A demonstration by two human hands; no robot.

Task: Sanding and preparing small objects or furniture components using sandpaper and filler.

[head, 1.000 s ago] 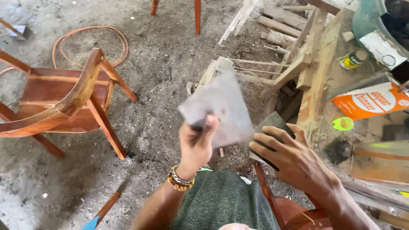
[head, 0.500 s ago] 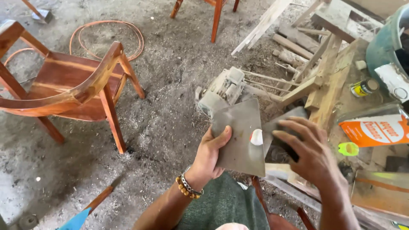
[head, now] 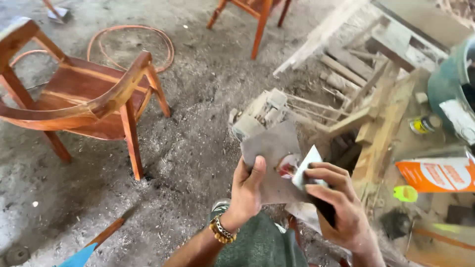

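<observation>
**Both hands fold a grey sheet of sandpaper**

The sandpaper sheet [head: 269, 158] is the landmark. Compared with half a second ago, its right corner is now turned up, showing a pale back. The left hand [head: 247, 190] grips its left edge, thumb on the front. The right hand [head: 336, 202] pinches the folded corner and also holds a dark block. The sheet is grey and dusty. Right of it lies an orange packet [head: 438, 174]; far left stands a wooden chair [head: 84, 99].

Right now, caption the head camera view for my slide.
Both hands, left hand and right hand, hold a grey sandpaper sheet near a wooden chair.
</observation>
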